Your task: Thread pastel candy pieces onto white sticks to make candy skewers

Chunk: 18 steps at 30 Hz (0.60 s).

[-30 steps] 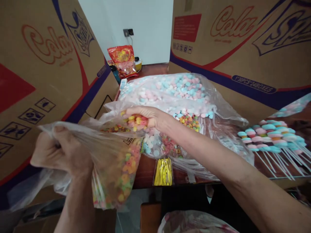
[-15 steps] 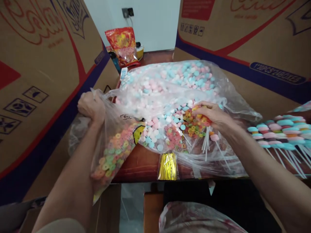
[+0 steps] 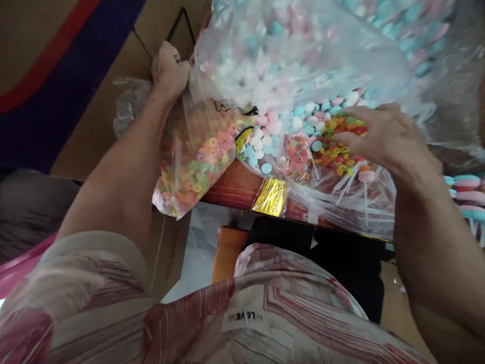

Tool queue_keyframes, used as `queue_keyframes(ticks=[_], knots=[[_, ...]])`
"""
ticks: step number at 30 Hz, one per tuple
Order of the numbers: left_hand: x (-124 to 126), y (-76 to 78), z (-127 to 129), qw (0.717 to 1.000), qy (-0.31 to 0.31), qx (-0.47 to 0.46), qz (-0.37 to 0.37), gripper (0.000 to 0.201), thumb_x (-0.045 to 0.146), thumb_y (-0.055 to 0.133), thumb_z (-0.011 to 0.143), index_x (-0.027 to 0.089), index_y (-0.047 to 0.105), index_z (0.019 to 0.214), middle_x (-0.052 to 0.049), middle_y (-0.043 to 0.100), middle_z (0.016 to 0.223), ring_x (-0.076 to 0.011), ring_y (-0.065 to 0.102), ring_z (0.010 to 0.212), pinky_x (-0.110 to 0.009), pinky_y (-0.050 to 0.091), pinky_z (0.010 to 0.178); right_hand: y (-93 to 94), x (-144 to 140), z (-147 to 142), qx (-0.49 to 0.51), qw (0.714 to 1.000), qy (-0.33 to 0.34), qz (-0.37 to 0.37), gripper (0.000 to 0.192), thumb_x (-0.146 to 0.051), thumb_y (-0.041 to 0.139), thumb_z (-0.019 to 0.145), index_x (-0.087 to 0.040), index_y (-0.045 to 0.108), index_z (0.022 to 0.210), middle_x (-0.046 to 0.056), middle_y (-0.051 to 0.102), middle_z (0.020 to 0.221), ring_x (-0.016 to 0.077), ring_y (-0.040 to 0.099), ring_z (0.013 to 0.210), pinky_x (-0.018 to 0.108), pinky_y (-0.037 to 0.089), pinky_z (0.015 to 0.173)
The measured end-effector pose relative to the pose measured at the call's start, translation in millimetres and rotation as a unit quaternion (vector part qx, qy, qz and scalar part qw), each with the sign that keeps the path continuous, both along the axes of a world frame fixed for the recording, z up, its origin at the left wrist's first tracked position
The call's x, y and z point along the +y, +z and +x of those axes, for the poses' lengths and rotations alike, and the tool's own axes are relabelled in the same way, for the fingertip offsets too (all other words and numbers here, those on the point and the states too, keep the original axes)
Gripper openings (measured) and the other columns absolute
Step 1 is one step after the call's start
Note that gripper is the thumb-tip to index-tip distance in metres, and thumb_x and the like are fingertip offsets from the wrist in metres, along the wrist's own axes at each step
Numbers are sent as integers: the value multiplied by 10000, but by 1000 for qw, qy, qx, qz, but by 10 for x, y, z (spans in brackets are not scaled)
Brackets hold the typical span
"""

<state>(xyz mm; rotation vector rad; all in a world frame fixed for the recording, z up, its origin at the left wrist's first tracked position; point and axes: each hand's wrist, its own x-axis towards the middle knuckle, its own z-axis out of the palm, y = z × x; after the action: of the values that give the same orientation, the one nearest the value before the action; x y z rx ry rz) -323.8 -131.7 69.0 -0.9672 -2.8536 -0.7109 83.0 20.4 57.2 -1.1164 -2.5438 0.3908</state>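
My left hand [image 3: 169, 68] grips the gathered neck of a clear plastic bag of colourful ring candies [image 3: 195, 162], which hangs over the table's front edge. My right hand [image 3: 384, 136] rests palm down on a loose pile of ring candies [image 3: 335, 144] inside an open plastic sheet, fingers spread over them. White lollipop sticks [image 3: 354, 184] lie just below that hand. A big clear bag of pink, blue and white round candies [image 3: 288, 60] fills the table behind both hands.
A packet of gold twist ties [image 3: 270, 197] lies at the red-brown table's front edge [image 3: 231, 189]. Finished stacked candy lollipops [image 3: 466, 194] sit at the right. A printed cardboard box [image 3: 56, 65] stands left. My striped shirt [image 3: 242, 313] fills the bottom.
The camera has tilted down sharply. My left hand lifted the ring-candy bag toward the table's left corner. My right hand carried candies from that bag to the pile and rests there.
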Motion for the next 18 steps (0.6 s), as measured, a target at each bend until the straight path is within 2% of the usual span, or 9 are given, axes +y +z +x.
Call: queue_keyframes(ticks=[2, 4, 7, 10, 12, 14, 15, 16, 18], knots=[[-14, 65, 30, 1000, -6, -4, -9, 373, 260, 517, 908, -14, 473, 1158, -114, 621, 1344, -154, 565, 1221, -340, 408, 1012, 113, -84, -44, -8, 999, 0, 32, 310, -280, 680, 861, -298, 721, 1168, 113, 648, 1024, 365, 608, 1075, 587, 394, 982], [-30, 136, 92, 999, -34, 16, -17, 387, 237, 483, 907, -15, 474, 1201, -122, 601, 1364, -178, 542, 1270, -357, 398, 1023, 167, -177, -135, 15, 997, -13, 73, 341, -176, 541, 897, -308, 726, 1151, 100, 649, 995, 372, 603, 1107, 615, 389, 1019], [-55, 227, 189, 994, -83, 64, -31, 396, 198, 399, 935, 1, 508, 1261, -140, 587, 1365, -199, 528, 1292, -384, 382, 1035, 158, -341, -307, 102, 991, -18, 80, 324, -136, 538, 856, -281, 754, 1050, 119, 623, 1101, 361, 607, 1082, 570, 487, 934], [-74, 271, 237, 989, -97, 91, -63, 403, 186, 390, 937, 27, 565, 1263, -157, 630, 1282, -206, 582, 1180, -392, 407, 979, 160, -647, -517, 206, 976, 43, 56, 206, -191, 618, 844, -285, 756, 965, 100, 616, 1107, 330, 624, 1013, 507, 557, 817], [-83, 267, 235, 987, -100, 102, -73, 372, 177, 410, 918, 84, 636, 1199, -138, 673, 1201, -197, 598, 1085, -367, 416, 937, 197, -965, -702, 253, 960, 115, 45, 209, -245, 597, 900, -307, 740, 1040, 84, 622, 1082, 300, 642, 981, 497, 567, 830], [-93, 247, 218, 985, -115, 109, -69, 324, 159, 434, 893, 144, 705, 1071, -120, 704, 1115, -205, 602, 1038, -346, 418, 903, 236, -1316, -942, 259, 939, 224, 38, 310, -293, 589, 940, -286, 671, 1239, 108, 592, 1205, 297, 621, 1111, 503, 537, 955], [-98, 237, 207, 984, -123, 112, -62, 301, 158, 449, 881, 159, 720, 1011, -123, 712, 1081, -221, 607, 1024, -349, 420, 887, 247, -1475, -1082, 245, 930, 270, 37, 410, -312, 608, 936, -264, 605, 1343, 129, 560, 1295, 315, 567, 1220, 512, 510, 1010], [-103, 233, 197, 984, -127, 113, -52, 284, 158, 457, 873, 167, 726, 966, -126, 715, 1053, -237, 615, 1011, -355, 424, 870, 248, -1606, -1233, 224, 930, 288, 40, 538, -354, 649, 915, -256, 525, 1430, 142, 514, 1384, 338, 496, 1310, 534, 476, 1052], [-123, 258, 191, 986, -132, 97, -32, 266, 152, 469, 852, 176, 723, 926, -115, 720, 991, -251, 630, 976, -356, 435, 844, 212, -1760, -1547, 194, 943, 268, 47, 788, -398, 724, 858, -208, 374, 1537, 186, 423, 1489, 375, 389, 1394, 569, 421, 1093]])
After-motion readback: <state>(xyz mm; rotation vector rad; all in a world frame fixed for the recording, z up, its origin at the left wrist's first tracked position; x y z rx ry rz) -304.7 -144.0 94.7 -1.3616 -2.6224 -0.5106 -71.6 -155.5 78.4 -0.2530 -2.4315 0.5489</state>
